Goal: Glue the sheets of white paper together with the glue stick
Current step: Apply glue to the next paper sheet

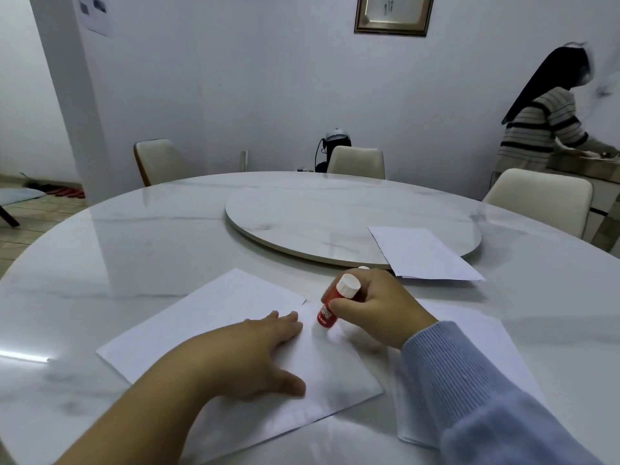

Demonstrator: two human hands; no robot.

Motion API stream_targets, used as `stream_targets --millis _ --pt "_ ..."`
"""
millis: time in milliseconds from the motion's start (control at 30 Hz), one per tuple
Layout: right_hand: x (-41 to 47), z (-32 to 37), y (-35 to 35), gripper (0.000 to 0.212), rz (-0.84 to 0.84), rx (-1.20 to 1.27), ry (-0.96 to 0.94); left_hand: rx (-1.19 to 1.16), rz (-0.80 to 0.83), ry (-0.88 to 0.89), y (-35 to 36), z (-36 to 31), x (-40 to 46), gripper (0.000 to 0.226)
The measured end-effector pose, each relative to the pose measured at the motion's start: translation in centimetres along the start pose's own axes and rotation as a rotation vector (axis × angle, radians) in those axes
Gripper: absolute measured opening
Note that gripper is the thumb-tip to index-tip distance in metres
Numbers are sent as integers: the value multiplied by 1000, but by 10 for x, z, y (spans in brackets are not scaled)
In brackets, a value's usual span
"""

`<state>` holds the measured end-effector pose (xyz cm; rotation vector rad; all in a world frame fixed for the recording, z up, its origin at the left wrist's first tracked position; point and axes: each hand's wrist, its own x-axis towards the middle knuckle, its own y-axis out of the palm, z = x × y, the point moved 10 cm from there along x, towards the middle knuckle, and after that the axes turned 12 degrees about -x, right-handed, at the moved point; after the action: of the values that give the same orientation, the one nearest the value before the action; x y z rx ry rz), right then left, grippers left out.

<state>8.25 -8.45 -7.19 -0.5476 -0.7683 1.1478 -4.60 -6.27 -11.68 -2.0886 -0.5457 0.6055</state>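
Observation:
A red glue stick (330, 308) with a white end pointing up is gripped in my right hand (375, 305), its lower end pressed on a white sheet (214, 307) lying in front of me. My left hand (255, 354) lies flat on that sheet, fingers spread, just left of the glue stick. A second white sheet (476, 333) lies to the right, partly hidden under my blue-sleeved right arm. More white paper (419, 253) rests farther off at the right, overlapping the turntable's edge.
The round marble table (134, 250) carries a raised turntable (318, 219) at its middle. Cream chairs (357, 161) stand around the far side. Another person (543, 129) in a striped top stands at a counter at the far right.

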Motion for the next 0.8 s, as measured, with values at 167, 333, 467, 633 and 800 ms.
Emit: stream_targets --millis 167,333,467,633,800 --pt "-8 -2 18 37 309 61 19 -21 4 -2 0 0 0 84" --pt "-8 0 -3 23 217 466 -49 -42 -10 18 0 1 1 84" --pt "-5 -25 -58 14 -233 1006 -3 -65 -30 29 -1 -1 2 83" --pt "-4 -37 -95 34 -512 939 145 -74 -49 42 -2 2 5 84" --pt "13 -43 -102 30 -535 544 264 -97 -99 69 -2 3 4 74"
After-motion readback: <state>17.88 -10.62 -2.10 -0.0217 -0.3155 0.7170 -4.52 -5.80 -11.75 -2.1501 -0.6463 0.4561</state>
